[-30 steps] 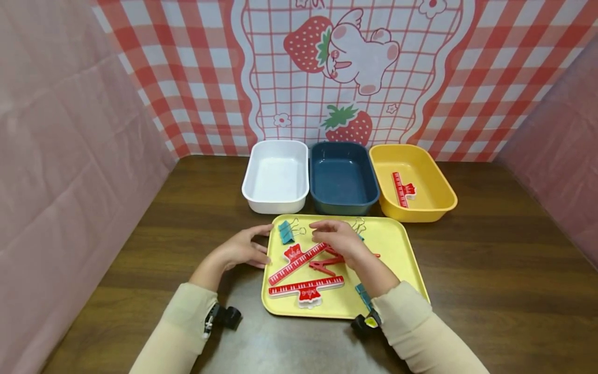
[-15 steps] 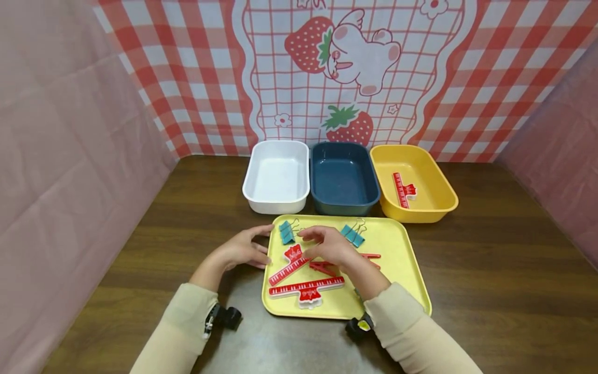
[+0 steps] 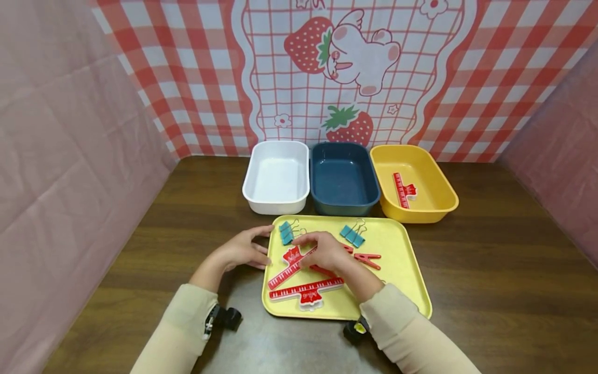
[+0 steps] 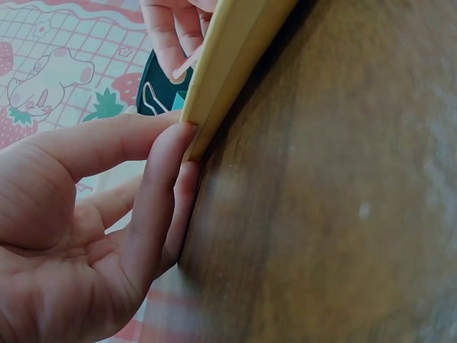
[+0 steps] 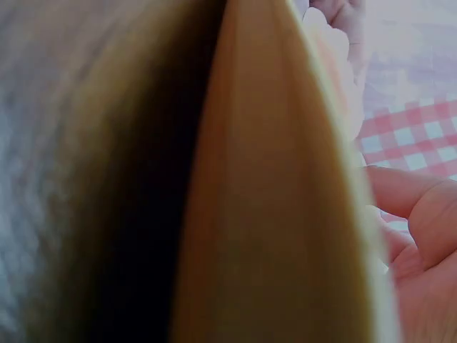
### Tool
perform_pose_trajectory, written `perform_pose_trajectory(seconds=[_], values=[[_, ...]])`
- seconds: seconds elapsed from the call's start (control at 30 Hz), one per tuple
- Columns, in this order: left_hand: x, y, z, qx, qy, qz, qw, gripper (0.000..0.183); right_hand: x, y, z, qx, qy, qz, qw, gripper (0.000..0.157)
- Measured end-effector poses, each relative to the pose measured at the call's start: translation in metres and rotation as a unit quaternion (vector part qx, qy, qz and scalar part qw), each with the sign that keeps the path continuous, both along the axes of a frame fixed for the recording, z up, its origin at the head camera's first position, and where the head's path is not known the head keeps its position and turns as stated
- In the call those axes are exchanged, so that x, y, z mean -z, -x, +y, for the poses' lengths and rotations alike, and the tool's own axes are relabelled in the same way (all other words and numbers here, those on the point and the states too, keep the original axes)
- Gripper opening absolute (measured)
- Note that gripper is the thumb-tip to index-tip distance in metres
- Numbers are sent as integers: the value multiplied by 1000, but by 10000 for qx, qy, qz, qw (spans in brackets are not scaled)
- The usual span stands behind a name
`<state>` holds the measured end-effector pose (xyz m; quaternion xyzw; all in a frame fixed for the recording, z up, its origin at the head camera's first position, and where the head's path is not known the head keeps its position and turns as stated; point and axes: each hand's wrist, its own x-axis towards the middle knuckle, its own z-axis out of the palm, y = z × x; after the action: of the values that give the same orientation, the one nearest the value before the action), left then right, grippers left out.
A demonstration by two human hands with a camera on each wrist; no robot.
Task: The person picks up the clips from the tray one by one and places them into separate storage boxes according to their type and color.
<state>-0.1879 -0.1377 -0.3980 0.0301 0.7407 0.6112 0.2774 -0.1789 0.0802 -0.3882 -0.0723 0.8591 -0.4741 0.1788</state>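
From head view only: tray's floor (image 3: pixel 402 262)

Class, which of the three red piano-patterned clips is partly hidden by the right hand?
The upper clip on the yellow tray; the lower clip and the third clip, in the yellow bin, lie uncovered.

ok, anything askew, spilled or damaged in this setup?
Nothing looks spilled or damaged. Red clips and teal binder clips lie at mixed angles on the yellow tray, ordinary clutter. Only oddity: the cartoon animal on the backdrop looks sideways.
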Motion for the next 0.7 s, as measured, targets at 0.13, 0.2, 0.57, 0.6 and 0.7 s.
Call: perform_pose_trajectory(seconds=[0.13, 0.2, 0.57, 0.6, 0.7], values=[[0, 0, -1, 20, -12, 16, 10000, 81, -1, 0, -1, 8, -251, 105, 9996, 41], [0, 0, -1, 30, 9, 21, 10000, 81, 0, 0, -2, -27, -349, 181, 9992, 40], [-2, -1, 1, 21, -37, 13, 10000, 81, -1, 0, -1, 63, -62, 206, 9997, 27], [-3, -1, 1, 16, -25, 13, 10000, 81, -2, 0, 0, 54, 6, 176, 9998, 25], [-3, -1, 1, 5, -3, 4, 10000, 80, -4, 0, 4, -112, 166, 134, 9997, 16]])
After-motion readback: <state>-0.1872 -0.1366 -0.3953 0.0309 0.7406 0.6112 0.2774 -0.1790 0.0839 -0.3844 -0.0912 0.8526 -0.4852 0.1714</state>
